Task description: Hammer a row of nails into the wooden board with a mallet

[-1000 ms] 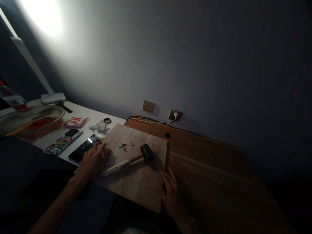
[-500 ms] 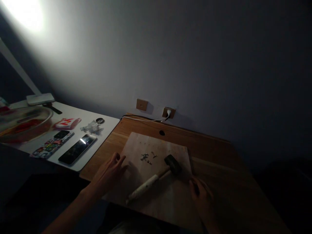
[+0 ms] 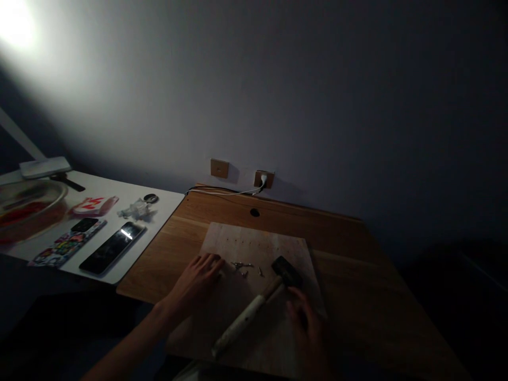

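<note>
A pale wooden board [image 3: 254,333] lies on the brown desk. Across it rests a mallet [image 3: 240,324] with a dark head and a handle partly pale. Several small metal screws [image 3: 243,268] lie loose near the board's middle, above the handle. My left hand [image 3: 200,275] is palm down at the board's left side, fingers bent but loose, close to the screws; nothing shows in it. To the right of the mallet, just below its head, my right hand [image 3: 305,320] has thumb and fingers apart and appears to hold nothing. Deep shadow hides part of it.
On the white table [image 3: 159,211] at left are a phone [image 3: 113,247], a patterned phone case [image 3: 67,243], a red-and-white packet [image 3: 94,205], crumpled clear plastic [image 3: 138,210] and a large clear bowl [image 3: 34,209]. A plugged cable [image 3: 238,193] runs along the wall.
My left hand has moved right over the board toward the screws. My right hand has come in from the board's right edge to near the mallet head. The board and screws have shifted slightly.
</note>
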`<state>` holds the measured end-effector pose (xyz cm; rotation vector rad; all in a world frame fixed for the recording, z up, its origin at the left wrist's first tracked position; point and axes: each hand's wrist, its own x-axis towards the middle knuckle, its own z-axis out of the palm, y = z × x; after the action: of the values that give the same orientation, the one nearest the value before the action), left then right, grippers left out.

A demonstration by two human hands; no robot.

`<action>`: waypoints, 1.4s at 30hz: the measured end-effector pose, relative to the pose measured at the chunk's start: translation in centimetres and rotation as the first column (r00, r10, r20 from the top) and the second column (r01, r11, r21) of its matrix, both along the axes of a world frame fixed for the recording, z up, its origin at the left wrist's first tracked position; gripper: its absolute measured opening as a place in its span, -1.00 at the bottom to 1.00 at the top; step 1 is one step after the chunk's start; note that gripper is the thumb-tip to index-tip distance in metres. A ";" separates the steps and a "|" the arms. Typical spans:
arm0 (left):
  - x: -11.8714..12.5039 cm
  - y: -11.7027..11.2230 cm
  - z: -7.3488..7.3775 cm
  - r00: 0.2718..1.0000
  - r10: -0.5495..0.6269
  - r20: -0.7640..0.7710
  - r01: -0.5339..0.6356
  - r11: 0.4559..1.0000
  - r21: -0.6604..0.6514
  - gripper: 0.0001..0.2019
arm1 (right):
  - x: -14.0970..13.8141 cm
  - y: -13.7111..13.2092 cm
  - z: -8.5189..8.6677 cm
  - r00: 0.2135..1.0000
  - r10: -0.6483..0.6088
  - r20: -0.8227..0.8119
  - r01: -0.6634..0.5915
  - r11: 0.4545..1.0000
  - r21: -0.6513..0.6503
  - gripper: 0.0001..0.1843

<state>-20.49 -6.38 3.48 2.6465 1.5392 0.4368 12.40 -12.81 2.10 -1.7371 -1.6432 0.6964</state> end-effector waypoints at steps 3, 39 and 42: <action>1.8 1.3 0.3 0.994 -0.106 -0.008 0.105 0.993 -0.061 -0.66 | -3.1 0.1 1.2 0.986 0.165 -0.021 -0.166 0.971 -0.169 -0.42; 7.6 6.2 -3.2 0.930 -0.147 0.338 0.209 0.966 -0.155 -0.69 | 2.5 1.9 -1.7 0.949 -0.217 -0.230 0.210 0.976 -0.054 -0.31; 7.9 5.8 -4.1 0.925 -0.169 0.340 0.243 0.952 -0.186 -0.61 | 2.4 1.5 -0.9 0.911 -0.299 -0.284 0.249 0.948 -0.201 -0.26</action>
<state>-12.62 -0.54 -0.65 2.3852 1.1267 0.6022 14.81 -11.26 1.20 -1.8157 -1.1276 0.9319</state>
